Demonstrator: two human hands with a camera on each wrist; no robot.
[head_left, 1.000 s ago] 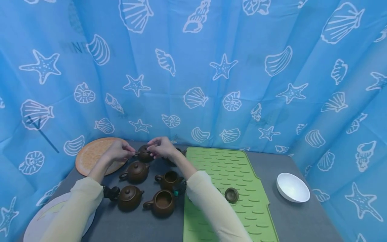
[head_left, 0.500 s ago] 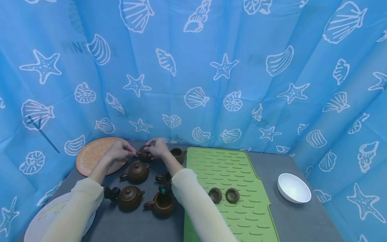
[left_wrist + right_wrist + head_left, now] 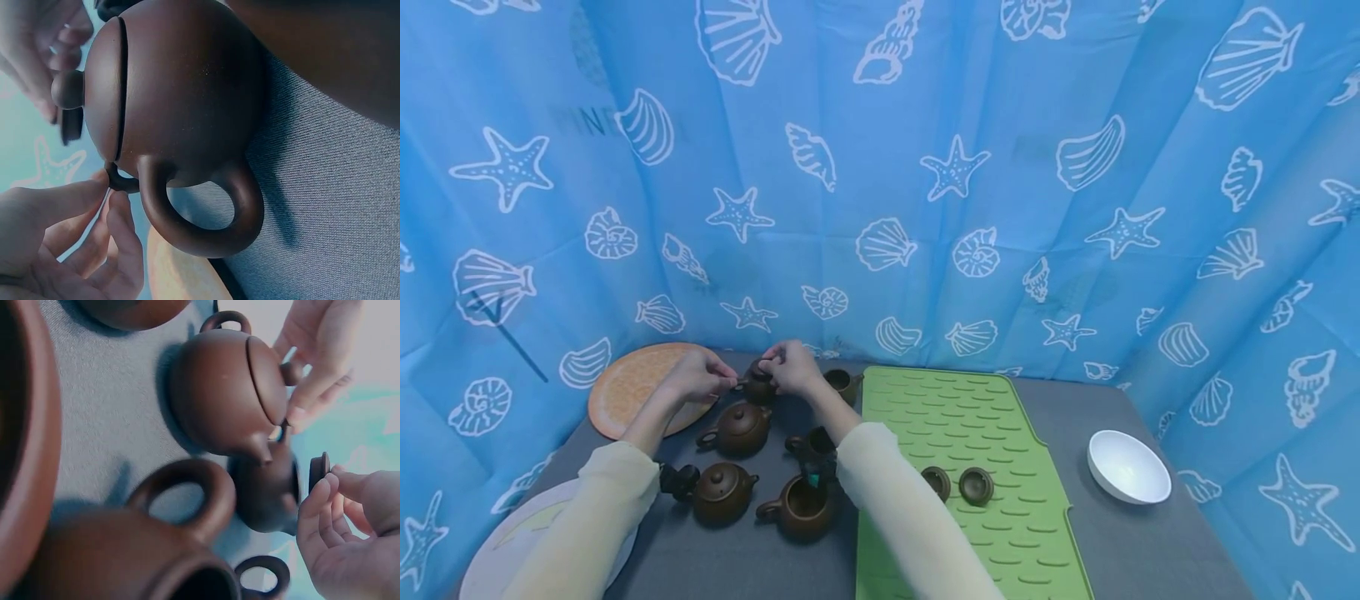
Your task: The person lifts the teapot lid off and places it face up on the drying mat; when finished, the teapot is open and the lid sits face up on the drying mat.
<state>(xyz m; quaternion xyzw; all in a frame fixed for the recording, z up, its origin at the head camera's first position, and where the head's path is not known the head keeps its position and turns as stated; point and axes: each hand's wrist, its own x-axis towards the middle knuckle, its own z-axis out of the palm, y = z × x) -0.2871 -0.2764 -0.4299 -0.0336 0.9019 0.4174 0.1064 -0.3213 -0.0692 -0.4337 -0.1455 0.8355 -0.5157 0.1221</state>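
My left hand pinches the handle of the farthest small brown teapot; in the left wrist view thumb and fingers meet on that handle. Between the right hand's thumb and fingers is the knob of a small lid. The right wrist view shows this lid apart from the teapot, tilted on edge. A lidded teapot stands just nearer, with another lidded teapot in front. To their right are brown pots without lids: one at the back, a middle one and a front one.
A green ridged mat lies right of the pots, bearing two small brown lids, one left and one right. A white bowl stands far right. At left are an orange round board and a pale round mat.
My right hand has moved left to the far teapot, uncovering the back lidless pot and the left lid on the mat. The left hand stays at the teapot's handle.
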